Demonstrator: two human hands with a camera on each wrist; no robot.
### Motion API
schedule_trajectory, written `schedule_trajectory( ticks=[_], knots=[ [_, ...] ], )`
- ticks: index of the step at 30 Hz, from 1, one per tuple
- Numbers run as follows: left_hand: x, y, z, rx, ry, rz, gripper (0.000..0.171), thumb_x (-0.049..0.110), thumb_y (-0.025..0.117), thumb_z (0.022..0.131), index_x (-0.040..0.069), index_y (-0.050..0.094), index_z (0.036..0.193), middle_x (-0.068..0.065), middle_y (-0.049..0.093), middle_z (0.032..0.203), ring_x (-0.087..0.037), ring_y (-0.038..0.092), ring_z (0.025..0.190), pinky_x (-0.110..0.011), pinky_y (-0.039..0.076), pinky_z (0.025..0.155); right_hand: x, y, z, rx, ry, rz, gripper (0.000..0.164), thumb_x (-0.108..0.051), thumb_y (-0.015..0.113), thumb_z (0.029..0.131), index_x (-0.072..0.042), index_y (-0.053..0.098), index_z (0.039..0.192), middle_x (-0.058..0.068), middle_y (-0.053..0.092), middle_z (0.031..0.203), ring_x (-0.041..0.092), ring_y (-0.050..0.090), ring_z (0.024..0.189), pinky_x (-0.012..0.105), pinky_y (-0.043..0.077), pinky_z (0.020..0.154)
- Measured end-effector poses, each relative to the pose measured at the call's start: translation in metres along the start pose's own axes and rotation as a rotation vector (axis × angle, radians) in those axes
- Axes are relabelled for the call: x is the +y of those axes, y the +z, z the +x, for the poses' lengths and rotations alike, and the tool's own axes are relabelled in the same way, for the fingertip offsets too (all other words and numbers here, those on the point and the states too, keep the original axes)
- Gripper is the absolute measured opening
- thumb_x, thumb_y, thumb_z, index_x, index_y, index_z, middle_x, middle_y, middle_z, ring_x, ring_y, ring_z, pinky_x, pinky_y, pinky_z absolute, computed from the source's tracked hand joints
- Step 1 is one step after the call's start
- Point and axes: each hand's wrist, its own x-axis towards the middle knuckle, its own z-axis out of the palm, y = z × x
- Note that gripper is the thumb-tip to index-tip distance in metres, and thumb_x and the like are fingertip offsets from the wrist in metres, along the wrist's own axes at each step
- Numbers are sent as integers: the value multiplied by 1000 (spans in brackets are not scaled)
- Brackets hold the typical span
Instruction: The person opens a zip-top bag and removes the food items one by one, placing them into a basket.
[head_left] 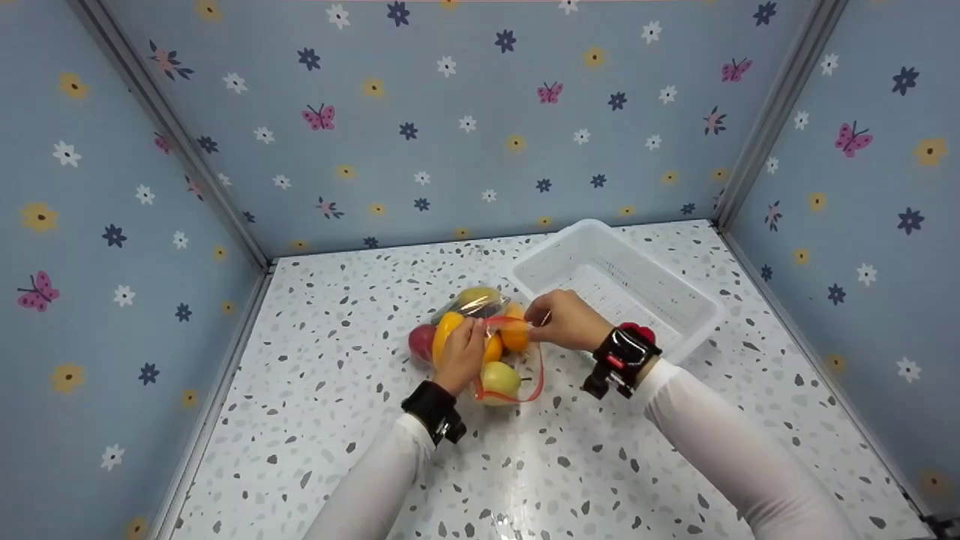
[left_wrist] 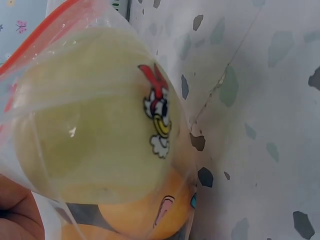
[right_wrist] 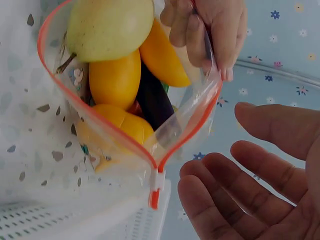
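Note:
A clear plastic zip bag has a red-orange zip rim, spread open, with a white slider at one corner. Inside it are a pale green pear, a dark eggplant and several yellow-orange fruits or vegetables, including a ribbed one. The bag's rim is pinched by my left hand, also at the top of the right wrist view. My right hand is beside the slider corner; the right wrist view shows its thumb and fingers apart, with nothing between them.
A white perforated plastic basket stands at the back right, just behind my right hand. A dark red round item shows at the left of the bag. The speckled tabletop is bounded by flowered panels at the back and sides.

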Motion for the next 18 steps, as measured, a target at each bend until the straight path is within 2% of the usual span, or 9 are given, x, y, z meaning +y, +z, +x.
schedule_trajectory(
  ticks=[5,10,13,18],
  knots=[
    [-1,0,1,1,-4,6,34,30,40,106,13,47,76,1,44,70,-16,45,65,-28,36,60,-1,23,2,-52,-42,24,25,-12,78,80,-7,72,104,8,73,101,17,67,89,34,55,83],
    [-1,1,1,-4,0,0,33,30,40,106,14,48,78,1,44,69,-15,45,64,-27,37,59,5,49,6,-103,-92,9,23,-13,78,79,-8,73,101,7,74,99,12,66,84,29,55,78],
    [-1,1,1,-6,14,-7,33,29,40,106,14,47,77,1,43,69,-16,44,64,-27,37,58,8,63,9,-121,-144,9,23,-12,77,79,-6,72,100,11,73,100,15,63,83,30,54,75],
    [1,1,1,-4,26,1,34,28,39,106,12,47,78,0,42,69,-16,45,66,-28,38,60,11,79,12,-147,-168,-3,41,-19,79,78,-2,66,113,12,69,106,26,65,93,35,53,81]
  ],
)
